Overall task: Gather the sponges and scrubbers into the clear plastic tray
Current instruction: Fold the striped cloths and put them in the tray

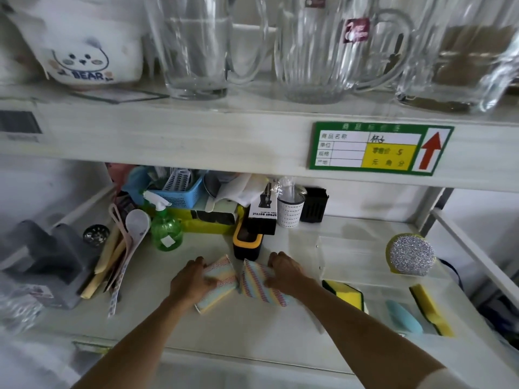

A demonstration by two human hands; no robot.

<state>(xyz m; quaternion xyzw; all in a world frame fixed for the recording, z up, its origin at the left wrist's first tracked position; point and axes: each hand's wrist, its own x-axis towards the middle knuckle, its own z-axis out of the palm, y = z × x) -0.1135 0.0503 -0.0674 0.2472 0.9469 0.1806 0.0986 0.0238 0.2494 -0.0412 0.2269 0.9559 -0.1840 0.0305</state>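
Note:
Two striped pastel sponges lie side by side on the white shelf. My left hand (193,282) grips the left striped sponge (222,284), and my right hand (283,272) grips the right striped sponge (261,284). To the right stands the clear plastic tray (362,256). A round silver scrubber (410,258) with a yellow rim rests at its far right. Two yellow-and-green sponges (348,294) (429,310) and a light blue scrubber (404,317) sit toward its near side.
Behind the sponges stand a black-and-orange container (247,244), a green spray bottle (165,230), a spray-bottle box (262,213) and a blue basket (182,192). Spoons (132,242) and grey holders (47,256) lie at left. Glass pitchers (311,49) fill the shelf above.

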